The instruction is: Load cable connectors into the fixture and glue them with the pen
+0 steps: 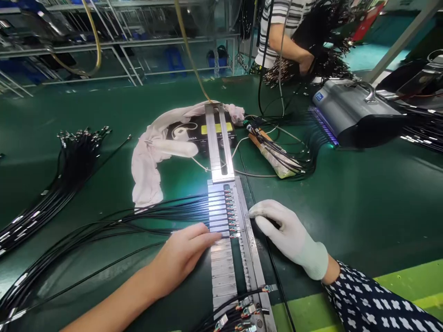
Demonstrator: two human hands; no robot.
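Observation:
My bare left hand [188,251] is closed on a black cable [226,237], pinching it just behind its small metal-tipped connector. That cable lies across the slotted metal fixture [221,263], below a row of several black cables [194,203] laid side by side. Their connector ends with coloured wires [230,210] line up near the fixture's right rail [247,221]. Wearing a white glove, my right hand [287,230] sits at the outer edge of this rail. Its thumb and forefinger are slightly apart, with nothing visible between them.
More connector ends [245,311] lie over the near end of the fixture. A cable bundle [78,157] is at the left, a white cloth-wrapped tube [148,170] behind the fixture. A grey metal housing [356,113] stands at the right. Another person's arm [290,48] holds cables at the back.

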